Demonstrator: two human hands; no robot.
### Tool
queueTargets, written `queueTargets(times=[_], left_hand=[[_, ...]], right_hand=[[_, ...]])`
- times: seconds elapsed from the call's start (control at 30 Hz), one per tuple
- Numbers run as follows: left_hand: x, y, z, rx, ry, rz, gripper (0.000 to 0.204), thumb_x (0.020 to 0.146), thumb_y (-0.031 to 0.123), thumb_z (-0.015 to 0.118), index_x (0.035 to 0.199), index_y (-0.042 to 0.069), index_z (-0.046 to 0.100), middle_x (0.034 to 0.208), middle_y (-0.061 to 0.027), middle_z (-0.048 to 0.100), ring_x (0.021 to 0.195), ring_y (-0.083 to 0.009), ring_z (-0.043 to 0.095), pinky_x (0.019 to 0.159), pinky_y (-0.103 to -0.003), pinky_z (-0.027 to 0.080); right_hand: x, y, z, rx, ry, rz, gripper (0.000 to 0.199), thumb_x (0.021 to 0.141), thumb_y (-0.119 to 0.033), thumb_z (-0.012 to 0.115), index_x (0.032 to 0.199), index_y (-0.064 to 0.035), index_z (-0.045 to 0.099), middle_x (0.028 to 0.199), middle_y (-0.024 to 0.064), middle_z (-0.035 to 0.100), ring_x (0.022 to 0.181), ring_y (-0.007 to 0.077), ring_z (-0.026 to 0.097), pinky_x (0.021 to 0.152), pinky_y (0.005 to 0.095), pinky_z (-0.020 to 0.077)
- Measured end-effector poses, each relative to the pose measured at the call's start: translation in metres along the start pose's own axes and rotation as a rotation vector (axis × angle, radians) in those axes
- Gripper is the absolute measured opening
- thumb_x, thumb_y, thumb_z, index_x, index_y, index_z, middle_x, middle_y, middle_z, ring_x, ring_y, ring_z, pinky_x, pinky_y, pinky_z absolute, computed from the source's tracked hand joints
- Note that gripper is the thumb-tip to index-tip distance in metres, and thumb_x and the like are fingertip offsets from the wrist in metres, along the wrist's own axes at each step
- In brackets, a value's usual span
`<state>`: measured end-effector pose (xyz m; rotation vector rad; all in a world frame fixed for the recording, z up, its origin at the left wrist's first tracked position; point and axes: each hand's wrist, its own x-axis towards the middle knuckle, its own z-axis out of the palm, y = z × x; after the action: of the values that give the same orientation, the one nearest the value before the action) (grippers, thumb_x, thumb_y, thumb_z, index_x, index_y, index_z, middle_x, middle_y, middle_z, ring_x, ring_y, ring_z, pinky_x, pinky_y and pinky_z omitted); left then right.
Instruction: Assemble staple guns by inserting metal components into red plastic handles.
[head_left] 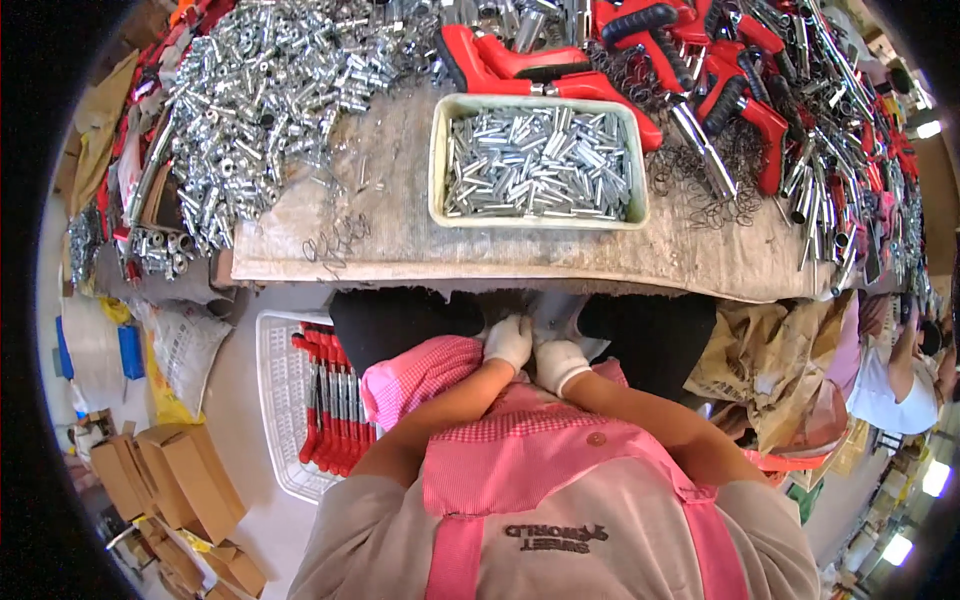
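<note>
My left hand point(508, 342) and my right hand point(562, 362), both in white gloves, are close together over my lap, just below the table's front edge. The fingers of both are curled in. Whatever they may hold is hidden by the gloves. Just beyond them, between my dark-clad knees, is a grey, shiny surface point(556, 312) that I cannot name. Pink checked cloth point(425, 372) lies bunched beside my left wrist. Straight ahead on the table stands a pale rectangular tray point(440, 205) filled with small silver metal pins point(540, 165).
A big heap of silver fittings point(250, 110) covers the table's left. Red pistol-shaped handles point(690, 60), chrome tubes point(703, 150) and wire springs point(715, 195) crowd its right. A white basket point(275, 400) of red-handled tools point(335, 400) stands at my left; crumpled brown paper point(765, 365) lies right.
</note>
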<state>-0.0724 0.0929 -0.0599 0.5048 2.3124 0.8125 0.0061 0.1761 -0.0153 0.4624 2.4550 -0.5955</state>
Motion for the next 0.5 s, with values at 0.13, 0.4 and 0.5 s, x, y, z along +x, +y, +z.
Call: queueTargets(times=[0.13, 0.4, 0.5], left_hand=[[0.001, 0.03, -0.033, 0.013, -0.008, 0.045, 0.038, 0.089, 0.028, 0.044, 0.083, -0.004, 0.062, 0.087, -0.0289, 0.06, 0.085, -0.0446, 0.057, 0.076, -0.051, 0.044], [0.001, 0.016, -0.024, -0.053, 0.086, 0.071, 0.037, 0.089, 0.029, 0.044, 0.086, -0.004, 0.062, 0.086, -0.0289, 0.06, 0.084, -0.0451, 0.057, 0.076, -0.05, 0.045], [0.001, 0.009, -0.012, -0.029, 0.08, 0.059, 0.037, 0.091, 0.029, 0.039, 0.086, 0.001, 0.063, 0.085, -0.0267, 0.062, 0.083, -0.0438, 0.058, 0.077, -0.051, 0.045]], right_hand=[[-0.008, 0.004, -0.045, 0.101, -0.087, -0.111, 0.031, 0.077, -0.017, 0.057, 0.103, -0.0004, 0.06, 0.097, 0.0222, 0.064, 0.088, 0.035, 0.064, 0.077, 0.0405, 0.0515], [-0.011, -0.003, -0.043, 0.138, -0.07, -0.068, 0.042, 0.075, -0.028, 0.06, 0.108, -0.0013, 0.056, 0.093, 0.0237, 0.064, 0.088, 0.037, 0.062, 0.074, 0.044, 0.0501], [0.001, 0.002, -0.019, 0.043, -0.085, -0.058, 0.025, 0.076, -0.018, 0.058, 0.094, -0.0013, 0.065, 0.093, 0.0215, 0.065, 0.087, 0.0348, 0.064, 0.075, 0.0411, 0.0522]])
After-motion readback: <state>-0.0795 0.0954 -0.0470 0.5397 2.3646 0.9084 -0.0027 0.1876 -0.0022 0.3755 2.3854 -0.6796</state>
